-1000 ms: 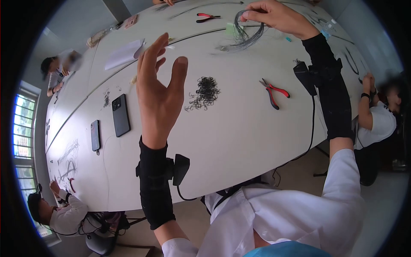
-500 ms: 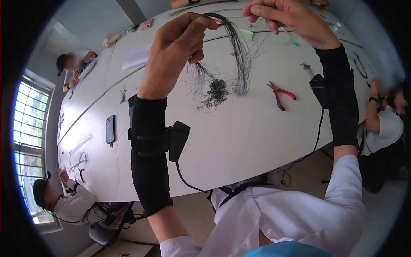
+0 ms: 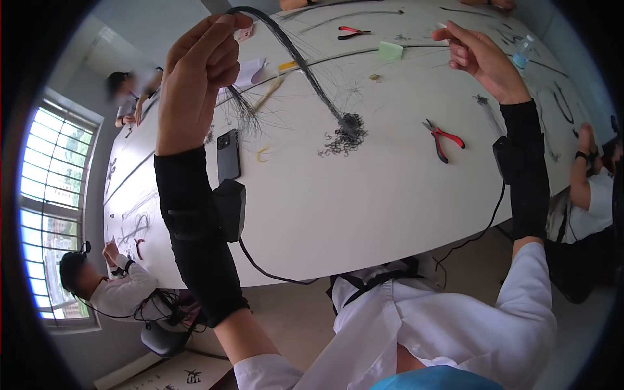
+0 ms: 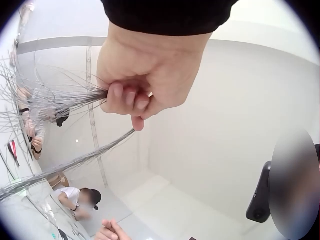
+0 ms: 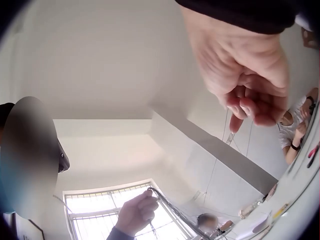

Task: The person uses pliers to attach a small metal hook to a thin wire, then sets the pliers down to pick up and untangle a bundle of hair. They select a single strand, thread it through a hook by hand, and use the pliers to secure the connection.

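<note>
White shirt [image 3: 468,318], creased. Left black sleeve [image 3: 205,273] and right black sleeve [image 3: 530,188] cover the forearms; each carries an angular black housing [image 3: 229,209] with one thin black cable [image 3: 266,273]. Black straps [image 3: 370,283] show near the waist.

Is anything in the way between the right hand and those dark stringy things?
Nothing visible stands between the right hand and the dark strands that the left hand holds. The green paper is just lying on the table below.
</note>
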The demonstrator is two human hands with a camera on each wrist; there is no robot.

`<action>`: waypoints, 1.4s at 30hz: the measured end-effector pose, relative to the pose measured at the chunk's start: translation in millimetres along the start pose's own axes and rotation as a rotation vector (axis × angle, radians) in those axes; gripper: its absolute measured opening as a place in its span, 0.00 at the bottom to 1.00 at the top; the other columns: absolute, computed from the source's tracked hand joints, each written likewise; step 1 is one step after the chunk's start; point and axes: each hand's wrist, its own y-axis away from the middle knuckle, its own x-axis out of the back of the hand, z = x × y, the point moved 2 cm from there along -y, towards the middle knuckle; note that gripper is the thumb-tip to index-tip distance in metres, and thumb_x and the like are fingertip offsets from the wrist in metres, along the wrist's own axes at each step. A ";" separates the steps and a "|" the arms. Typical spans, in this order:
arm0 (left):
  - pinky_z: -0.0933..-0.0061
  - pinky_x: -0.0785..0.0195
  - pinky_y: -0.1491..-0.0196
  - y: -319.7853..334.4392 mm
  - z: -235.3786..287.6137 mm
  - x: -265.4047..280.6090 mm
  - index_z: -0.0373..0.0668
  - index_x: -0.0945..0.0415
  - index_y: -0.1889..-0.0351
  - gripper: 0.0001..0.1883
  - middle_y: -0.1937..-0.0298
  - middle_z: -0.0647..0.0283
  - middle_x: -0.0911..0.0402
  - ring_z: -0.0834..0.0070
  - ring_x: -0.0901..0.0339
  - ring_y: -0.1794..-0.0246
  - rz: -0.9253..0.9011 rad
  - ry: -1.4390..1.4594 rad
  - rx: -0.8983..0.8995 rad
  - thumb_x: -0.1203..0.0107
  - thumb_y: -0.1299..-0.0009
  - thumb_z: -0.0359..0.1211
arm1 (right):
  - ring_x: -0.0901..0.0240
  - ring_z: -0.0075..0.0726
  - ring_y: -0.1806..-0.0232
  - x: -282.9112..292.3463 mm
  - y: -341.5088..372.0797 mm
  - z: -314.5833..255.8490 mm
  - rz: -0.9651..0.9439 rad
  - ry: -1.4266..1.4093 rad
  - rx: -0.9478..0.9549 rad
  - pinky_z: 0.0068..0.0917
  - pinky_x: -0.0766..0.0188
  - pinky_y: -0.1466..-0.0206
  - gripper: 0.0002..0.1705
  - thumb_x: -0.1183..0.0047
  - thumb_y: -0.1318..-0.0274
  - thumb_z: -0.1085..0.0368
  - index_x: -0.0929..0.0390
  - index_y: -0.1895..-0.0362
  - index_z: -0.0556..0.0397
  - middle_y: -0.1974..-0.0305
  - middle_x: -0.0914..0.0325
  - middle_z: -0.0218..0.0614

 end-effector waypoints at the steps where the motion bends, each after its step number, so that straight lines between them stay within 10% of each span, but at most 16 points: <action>1: 0.81 0.56 0.75 -0.8 3.8 6.3 0.35 0.21 0.52 0.15 0.78 0.77 0.49 0.88 0.52 0.79 -0.007 -0.010 -0.004 0.51 0.20 0.38 | 0.47 0.14 0.78 2.8 2.5 3.5 0.055 -0.008 0.006 0.18 0.41 0.68 0.25 0.53 0.28 0.44 0.18 0.55 0.51 0.80 0.46 0.15; 7: 0.80 0.57 0.75 -3.1 32.2 49.7 0.35 0.21 0.49 0.16 0.78 0.76 0.47 0.88 0.51 0.79 0.024 -0.114 -0.066 0.52 0.19 0.39 | 0.62 0.14 0.80 34.1 11.6 62.3 0.192 0.188 -0.145 0.18 0.58 0.76 0.24 0.53 0.29 0.45 0.18 0.60 0.52 0.80 0.57 0.13; 10: 0.81 0.57 0.75 -9.7 39.5 82.8 0.35 0.20 0.49 0.17 0.78 0.75 0.47 0.88 0.51 0.79 0.079 -0.201 -0.073 0.52 0.19 0.40 | 0.39 0.21 0.76 68.1 -0.2 126.4 0.113 0.365 -0.343 0.20 0.37 0.69 0.28 0.52 0.31 0.43 0.19 0.52 0.56 0.77 0.35 0.21; 14: 0.81 0.59 0.76 -4.0 59.5 59.5 0.35 0.21 0.49 0.17 0.78 0.76 0.48 0.88 0.52 0.80 0.004 -0.326 -0.036 0.52 0.19 0.40 | 0.28 0.48 0.42 59.1 -2.1 146.9 0.273 1.236 -0.094 0.37 0.32 0.38 0.43 0.46 0.39 0.36 0.28 0.36 0.60 0.46 0.25 0.51; 16: 0.81 0.59 0.76 -6.2 62.0 46.3 0.37 0.21 0.50 0.16 0.79 0.76 0.48 0.89 0.52 0.80 -0.086 -0.343 0.000 0.52 0.19 0.40 | 0.40 0.56 0.27 17.1 -3.0 79.6 0.281 1.324 -0.069 0.43 0.44 0.25 0.53 0.42 0.45 0.31 0.34 0.31 0.61 0.32 0.34 0.60; 18: 0.82 0.59 0.76 -5.8 62.4 24.6 0.37 0.21 0.51 0.15 0.79 0.76 0.49 0.89 0.53 0.80 -0.114 -0.411 0.032 0.52 0.20 0.40 | 0.29 0.53 0.35 -18.7 -17.1 46.3 0.399 1.087 0.502 0.40 0.33 0.33 0.55 0.41 0.47 0.29 0.34 0.30 0.60 0.38 0.27 0.56; 22: 0.82 0.54 0.79 3.7 72.9 -30.0 0.38 0.26 0.56 0.12 0.81 0.80 0.46 0.88 0.50 0.82 -0.258 -0.137 0.086 0.52 0.19 0.38 | 0.27 0.46 0.37 -150.3 -4.1 -51.6 0.073 0.487 0.763 0.39 0.40 0.28 0.46 0.47 0.38 0.31 0.32 0.32 0.57 0.36 0.27 0.51; 25: 0.81 0.58 0.77 15.5 57.3 -8.9 0.36 0.22 0.53 0.14 0.79 0.79 0.49 0.89 0.53 0.81 -0.118 -0.271 0.033 0.52 0.20 0.37 | 0.24 0.23 0.65 -176.3 -11.2 -69.4 -0.430 0.006 0.508 0.22 0.27 0.52 0.26 0.53 0.28 0.43 0.18 0.55 0.53 0.74 0.25 0.25; 28: 0.83 0.62 0.77 44.2 38.6 37.2 0.37 0.21 0.56 0.13 0.79 0.80 0.49 0.91 0.55 0.81 0.030 -0.301 0.075 0.50 0.21 0.38 | 0.37 0.17 0.79 -152.0 -15.9 -64.8 -0.300 -0.017 0.532 0.16 0.33 0.68 0.25 0.54 0.26 0.43 0.20 0.63 0.50 0.80 0.38 0.21; 29: 0.83 0.62 0.77 57.7 32.9 51.8 0.37 0.21 0.57 0.13 0.79 0.80 0.49 0.91 0.55 0.82 0.080 -0.278 0.120 0.50 0.21 0.38 | 0.37 0.16 0.76 -133.4 -27.1 -53.1 -0.520 -0.257 0.390 0.19 0.29 0.69 0.20 0.53 0.25 0.53 0.20 0.56 0.59 0.74 0.32 0.23; 34: 0.83 0.61 0.77 121.3 -11.4 94.1 0.39 0.23 0.61 0.12 0.80 0.79 0.50 0.91 0.56 0.81 0.195 -0.185 0.283 0.50 0.21 0.37 | 0.52 0.15 0.84 -103.6 -28.2 -34.6 -0.411 0.251 0.376 0.16 0.47 0.78 0.24 0.56 0.25 0.45 0.22 0.67 0.48 0.83 0.47 0.19; 36: 0.81 0.41 0.69 138.9 -26.6 100.1 0.36 0.21 0.56 0.13 0.76 0.73 0.35 0.87 0.41 0.77 0.057 -0.193 0.358 0.49 0.21 0.38 | 0.53 0.15 0.83 -105.2 -27.0 -36.0 -0.447 0.307 0.351 0.16 0.49 0.78 0.24 0.56 0.25 0.45 0.22 0.67 0.48 0.84 0.48 0.19; 38: 0.62 0.31 0.40 147.9 -36.2 87.8 0.39 0.23 0.41 0.20 0.52 0.58 0.19 0.69 0.24 0.46 -0.181 -0.638 0.298 0.46 0.23 0.44 | 0.52 0.14 0.83 -113.1 -19.6 -42.6 -0.503 0.369 0.354 0.17 0.51 0.78 0.23 0.55 0.26 0.45 0.21 0.67 0.48 0.84 0.48 0.19; 39: 0.53 0.51 0.24 149.9 -39.1 83.7 0.44 0.32 0.29 0.29 0.30 0.54 0.30 0.59 0.43 0.23 -0.191 -0.983 0.301 0.47 0.23 0.48 | 0.51 0.15 0.82 -120.4 -19.0 -43.5 -0.543 0.411 0.381 0.17 0.48 0.78 0.23 0.55 0.26 0.46 0.20 0.66 0.47 0.83 0.48 0.19; 42: 0.52 0.56 0.22 121.5 -36.1 38.2 0.43 0.38 0.25 0.33 0.28 0.52 0.32 0.58 0.47 0.20 0.002 -0.576 0.099 0.50 0.23 0.51 | 0.50 0.15 0.82 -149.2 -9.7 -56.3 -0.639 0.442 0.397 0.17 0.47 0.78 0.23 0.54 0.27 0.45 0.20 0.66 0.47 0.83 0.47 0.19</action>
